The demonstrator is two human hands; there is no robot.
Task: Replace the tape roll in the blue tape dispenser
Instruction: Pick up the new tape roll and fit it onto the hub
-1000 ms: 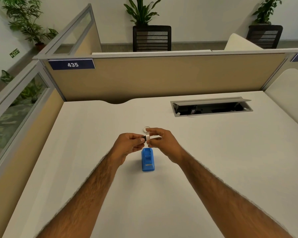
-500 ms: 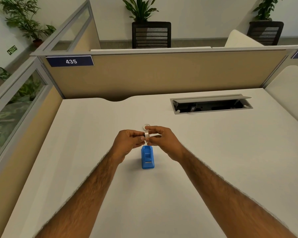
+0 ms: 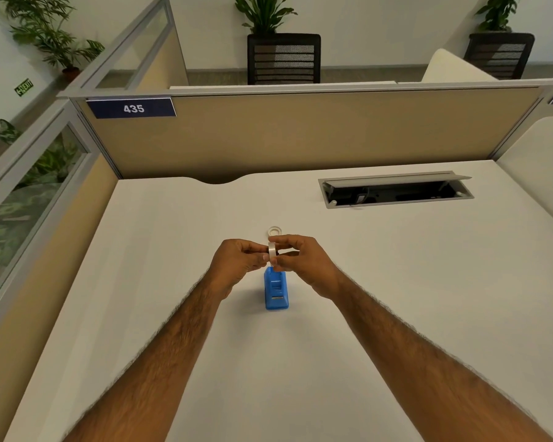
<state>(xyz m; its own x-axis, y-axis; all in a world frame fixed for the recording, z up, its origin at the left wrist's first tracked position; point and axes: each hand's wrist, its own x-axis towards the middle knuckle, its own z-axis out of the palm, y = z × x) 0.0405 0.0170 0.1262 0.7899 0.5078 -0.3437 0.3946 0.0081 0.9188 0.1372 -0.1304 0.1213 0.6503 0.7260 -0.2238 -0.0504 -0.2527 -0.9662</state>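
On the white cubicle desk (image 3: 173, 282), the blue plastic tape dispenser (image 3: 276, 290) stands nearest, seemingly empty. Just above it, the left hand (image 3: 237, 261) and right hand (image 3: 300, 260) together pinch a small clear tape roll (image 3: 272, 250) on edge, likely for loading. Beyond lies a white ring-shaped tape core (image 3: 274, 231).

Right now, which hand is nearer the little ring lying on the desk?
Right. The right hand sits just in front of the ring, nearly under it in view; the left hand is farther off to the left.
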